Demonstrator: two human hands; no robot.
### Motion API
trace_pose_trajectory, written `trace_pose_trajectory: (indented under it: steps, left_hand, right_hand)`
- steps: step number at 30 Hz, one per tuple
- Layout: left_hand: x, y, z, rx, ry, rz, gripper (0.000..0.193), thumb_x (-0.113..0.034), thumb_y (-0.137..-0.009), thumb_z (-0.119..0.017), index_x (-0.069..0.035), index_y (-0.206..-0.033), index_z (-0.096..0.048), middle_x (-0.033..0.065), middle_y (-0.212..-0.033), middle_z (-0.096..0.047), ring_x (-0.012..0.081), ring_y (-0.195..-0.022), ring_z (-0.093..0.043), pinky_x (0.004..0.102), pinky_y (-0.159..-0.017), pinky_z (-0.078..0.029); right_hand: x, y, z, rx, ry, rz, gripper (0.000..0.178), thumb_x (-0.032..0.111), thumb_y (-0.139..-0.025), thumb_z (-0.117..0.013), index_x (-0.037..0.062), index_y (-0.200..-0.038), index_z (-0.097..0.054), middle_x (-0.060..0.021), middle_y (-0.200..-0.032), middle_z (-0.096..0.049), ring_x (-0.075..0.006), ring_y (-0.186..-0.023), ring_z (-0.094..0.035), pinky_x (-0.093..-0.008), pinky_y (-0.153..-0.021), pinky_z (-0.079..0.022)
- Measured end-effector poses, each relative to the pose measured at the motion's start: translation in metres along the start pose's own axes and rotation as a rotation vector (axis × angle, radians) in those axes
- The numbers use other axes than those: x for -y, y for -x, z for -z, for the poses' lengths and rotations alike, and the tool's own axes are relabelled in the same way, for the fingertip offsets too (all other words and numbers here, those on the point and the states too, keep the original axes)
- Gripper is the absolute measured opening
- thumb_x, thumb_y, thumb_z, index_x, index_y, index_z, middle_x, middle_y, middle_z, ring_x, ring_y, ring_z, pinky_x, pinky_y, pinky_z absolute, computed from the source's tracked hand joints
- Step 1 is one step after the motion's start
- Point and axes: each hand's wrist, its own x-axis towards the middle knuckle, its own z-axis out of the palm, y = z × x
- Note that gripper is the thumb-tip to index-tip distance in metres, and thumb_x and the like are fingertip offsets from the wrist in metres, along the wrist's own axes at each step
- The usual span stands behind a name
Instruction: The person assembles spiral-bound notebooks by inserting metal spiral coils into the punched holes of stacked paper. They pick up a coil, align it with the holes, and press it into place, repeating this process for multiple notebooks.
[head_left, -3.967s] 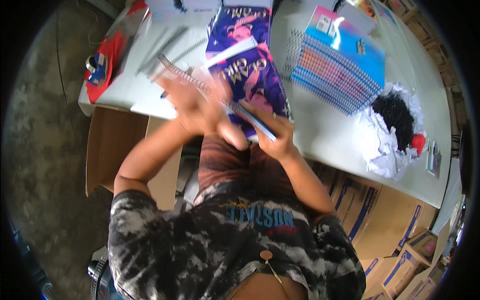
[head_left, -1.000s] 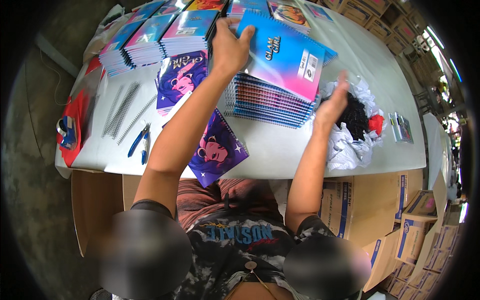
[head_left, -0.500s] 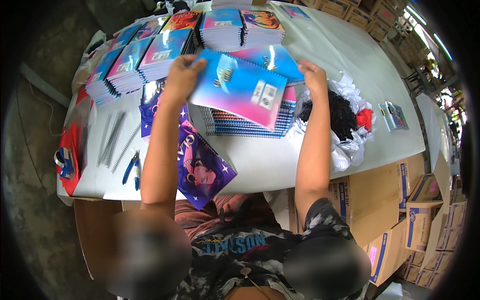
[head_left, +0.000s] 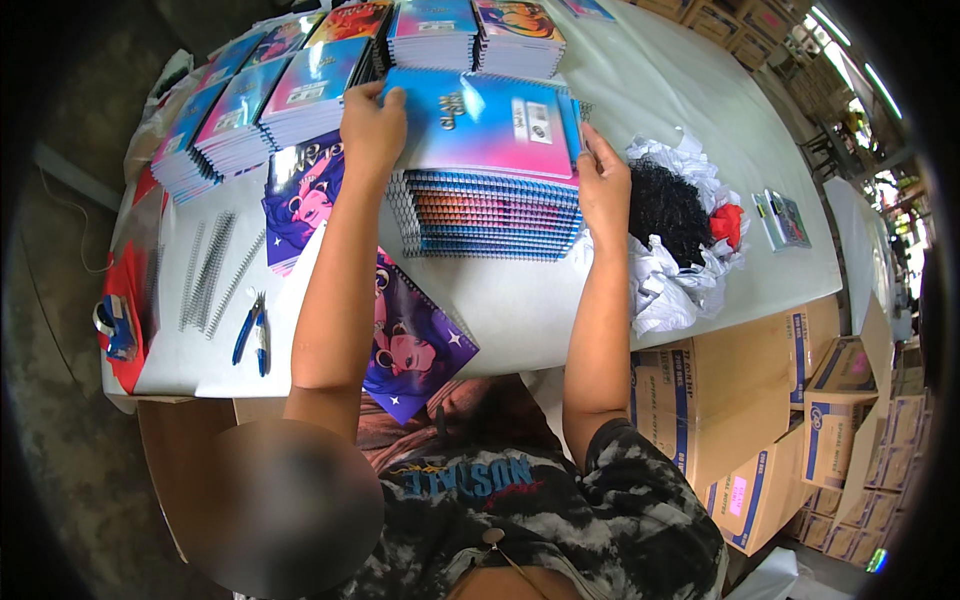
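A blue-and-pink spiral notebook (head_left: 485,135) lies roughly square on top of a stack of spiral notebooks (head_left: 495,222), whose coil edges face me. My left hand (head_left: 374,132) is closed on its left edge, thumb on the cover. At the right edge my right hand (head_left: 604,188) is closed on the notebook, its fingertips partly hidden. Left of the stack, purple illustrated covers (head_left: 415,345) lie loose, partly behind my left forearm; more purple covers (head_left: 300,200) are next to them.
Finished-looking notebook piles (head_left: 310,100) line the table's far left. Loose wire coils (head_left: 208,270), blue-handled pliers (head_left: 252,335) and a tape dispenser (head_left: 118,328) lie at left. Crumpled white paper with black shreds (head_left: 675,225) sits right of the stack. Cardboard boxes (head_left: 720,400) stand below the table's right edge.
The tilted notebook has come down onto the stack and straightened, covering the one beneath it. Both my hands moved with it, the right one slightly left and lower.
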Motion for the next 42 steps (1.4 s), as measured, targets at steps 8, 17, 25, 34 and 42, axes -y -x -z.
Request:
trace_pose_trajectory:
  steps: [8,17,25,34,42]
  left_hand:
    - [-0.032,0.05,0.011,0.081,-0.067,-0.027,0.042,-0.039,-0.082,-0.06,0.003,-0.087,-0.064,0.02,-0.086,-0.061,0.0293,-0.075,-0.06,0.0361,-0.07,-0.047]
    - [-0.007,0.065,0.0,-0.277,0.058,-0.206,0.032,-0.029,-0.08,-0.065,-0.002,-0.067,-0.053,0.0068,-0.054,-0.051,0.0169,-0.046,-0.044,0.0299,-0.047,-0.035]
    - [0.01,0.099,0.132,-0.071,-0.575,-0.15,0.068,-0.045,-0.072,-0.068,0.001,-0.116,-0.047,0.0187,-0.106,-0.057,0.0331,-0.099,-0.054,0.0417,-0.083,-0.042]
    - [0.046,0.199,0.151,0.274,-0.766,0.084,0.089,-0.061,-0.061,-0.069,0.003,-0.116,-0.044,0.0198,-0.107,-0.049,0.0345,-0.102,-0.047,0.0446,-0.087,-0.036]
    - [0.052,0.215,0.172,0.563,-0.321,0.086,0.067,-0.03,-0.068,-0.072,0.001,-0.121,-0.044,0.014,-0.107,-0.05,0.0285,-0.101,-0.048,0.0409,-0.091,-0.035]
  right_hand:
    - [0.013,0.026,-0.026,-0.371,-0.136,0.159,0.032,0.017,-0.088,-0.048,-0.0045,-0.11,-0.057,-0.0206,-0.11,-0.059,-0.0266,-0.097,-0.058,-0.0321,-0.084,-0.043]
    - [0.004,0.021,-0.039,-0.635,-0.137,0.24,0.018,0.014,-0.079,-0.066,-0.002,-0.078,-0.056,-0.0073,-0.077,-0.054,-0.0163,-0.073,-0.052,-0.029,-0.061,-0.043]
    - [0.018,0.143,-0.01,0.009,-0.545,-0.118,0.021,0.021,-0.086,-0.057,0.0028,-0.092,-0.049,-0.0024,-0.077,-0.052,-0.0113,-0.067,-0.049,-0.0237,-0.06,-0.04]
    - [-0.022,0.263,-0.032,0.8,-0.787,-1.107,0.055,0.044,-0.088,-0.051,0.0084,-0.127,-0.039,-0.0071,-0.119,-0.052,-0.0163,-0.106,-0.054,-0.0363,-0.081,-0.047]
    - [0.013,0.263,-0.031,0.598,-0.667,-0.604,0.033,0.013,-0.085,-0.06,-0.0007,-0.114,-0.052,-0.0085,-0.107,-0.059,-0.0146,-0.099,-0.054,-0.0297,-0.085,-0.042]
